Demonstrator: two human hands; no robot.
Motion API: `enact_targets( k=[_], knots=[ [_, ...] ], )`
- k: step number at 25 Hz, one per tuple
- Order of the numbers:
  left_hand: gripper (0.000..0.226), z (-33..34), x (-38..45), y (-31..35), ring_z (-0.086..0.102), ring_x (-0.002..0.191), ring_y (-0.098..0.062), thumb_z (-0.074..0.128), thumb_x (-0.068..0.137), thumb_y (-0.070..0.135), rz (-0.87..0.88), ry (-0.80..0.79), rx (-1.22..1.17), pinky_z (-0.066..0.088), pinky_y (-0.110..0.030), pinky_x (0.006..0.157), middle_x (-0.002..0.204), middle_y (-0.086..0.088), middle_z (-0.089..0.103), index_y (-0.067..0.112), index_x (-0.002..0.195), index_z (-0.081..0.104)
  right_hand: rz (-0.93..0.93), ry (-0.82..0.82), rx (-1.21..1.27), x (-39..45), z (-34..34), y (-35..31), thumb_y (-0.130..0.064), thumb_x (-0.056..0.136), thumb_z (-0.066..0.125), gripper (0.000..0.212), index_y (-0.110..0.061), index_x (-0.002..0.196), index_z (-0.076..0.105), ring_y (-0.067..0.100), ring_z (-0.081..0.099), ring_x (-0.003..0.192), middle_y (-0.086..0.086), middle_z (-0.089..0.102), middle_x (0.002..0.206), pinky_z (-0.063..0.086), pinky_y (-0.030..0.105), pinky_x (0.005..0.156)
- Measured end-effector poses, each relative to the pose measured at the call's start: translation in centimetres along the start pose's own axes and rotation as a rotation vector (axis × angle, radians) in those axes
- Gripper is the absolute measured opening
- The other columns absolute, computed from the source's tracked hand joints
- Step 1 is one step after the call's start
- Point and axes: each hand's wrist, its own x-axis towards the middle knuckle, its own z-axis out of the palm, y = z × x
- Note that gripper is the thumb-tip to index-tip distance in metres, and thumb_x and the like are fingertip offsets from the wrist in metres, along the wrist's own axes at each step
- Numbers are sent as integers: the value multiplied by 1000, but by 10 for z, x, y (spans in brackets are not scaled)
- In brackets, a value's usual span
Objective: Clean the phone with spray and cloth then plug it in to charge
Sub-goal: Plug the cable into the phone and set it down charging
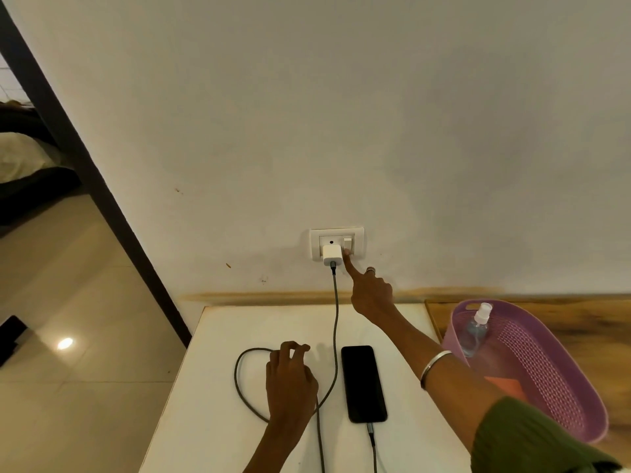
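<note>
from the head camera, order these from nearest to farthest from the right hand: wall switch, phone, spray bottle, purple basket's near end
1. Wall switch: the right hand has its fingertip on it, beside the white charger.
2. Phone: flat on the table, below the hand.
3. Spray bottle: off to the right, inside the basket.
4. Purple basket's near end: far lower right.

Phone and bottle are fairly close to call.

The grey braided charging cable (336,336) runs off the bottom edge. The left hand (290,380) covers part of its loop. The clear spray bottle (475,331) sits half hidden inside the purple perforated plastic basket (553,367).
</note>
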Motion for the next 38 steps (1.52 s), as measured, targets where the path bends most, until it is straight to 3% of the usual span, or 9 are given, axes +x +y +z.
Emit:
enact_targets(
  k=[5, 10, 13, 15, 17, 19, 23, 34, 38],
  knots=[
    [44, 5, -10, -8, 51, 115, -13, 53, 87, 4, -2, -24, 17, 41, -21, 95, 129, 9, 55, 27, 123, 63, -16, 17, 205, -9, -2, -2, 1, 87, 49, 98, -48, 146, -11, 24, 58, 64, 15, 48, 108, 56, 36, 61],
    [43, 4, -16, -15, 50, 118, -14, 49, 91, 11, -14, -162, 29, 41, -22, 98, 129, 6, 56, 24, 131, 57, 54, 77, 464, -54, -7, 34, 5, 85, 48, 100, -49, 147, -9, 20, 59, 63, 8, 49, 105, 41, 21, 47],
    [45, 3, -22, -13, 49, 118, -18, 47, 93, 13, -33, -249, 51, 42, -25, 99, 128, 1, 56, 19, 137, 51, 153, -54, 465, -102, 18, 60, -10, 92, 50, 85, -32, 153, -4, 23, 63, 87, 9, 53, 116, 50, 28, 65],
    [44, 2, -25, -14, 50, 118, -19, 46, 95, 14, -32, -287, 76, 42, -26, 99, 129, -1, 55, 17, 139, 48, 223, -184, 430, -133, 39, 72, -15, 94, 49, 71, -22, 153, 10, 24, 60, 107, 12, 48, 134, 49, 32, 86],
    [42, -1, -29, -13, 51, 118, -21, 45, 96, 18, -10, -345, 130, 43, -27, 99, 132, -4, 54, 14, 138, 46, 267, -259, 431, -159, 51, 77, -15, 94, 50, 59, -17, 148, 27, 24, 57, 117, 13, 43, 141, 47, 30, 94],
    [40, -5, -33, -13, 52, 119, -23, 45, 97, 19, -2, -396, 178, 42, -29, 99, 132, -6, 52, 12, 136, 45, 289, -305, 448, -177, 56, 78, -14, 94, 52, 46, -14, 139, 40, 25, 56, 117, 12, 46, 139, 47, 28, 95],
    [37, -8, -45, -13, 52, 119, -23, 44, 97, 17, 5, -439, 232, 41, -30, 100, 130, -5, 55, 12, 133, 46, 304, -367, 404, -195, 58, 69, -19, 95, 55, 41, -7, 132, 43, 23, 52, 123, 12, 46, 138, 43, 25, 100],
    [21, -9, -54, -20, 61, 107, -24, 45, 98, 17, 41, -460, 240, 45, -30, 91, 120, -7, 57, 7, 114, 54, 322, -253, 464, -224, 67, 44, -19, 93, 57, 37, -12, 128, 49, 28, 41, 126, 12, 45, 134, 44, 33, 103],
    [27, -6, -55, -20, 61, 108, -26, 44, 101, 27, 62, -438, 255, 44, -33, 93, 122, -7, 56, 10, 119, 54, 309, -241, 459, -222, 68, 42, -24, 90, 62, 42, -12, 128, 47, 27, 43, 122, 12, 46, 132, 42, 34, 102]
  ],
)
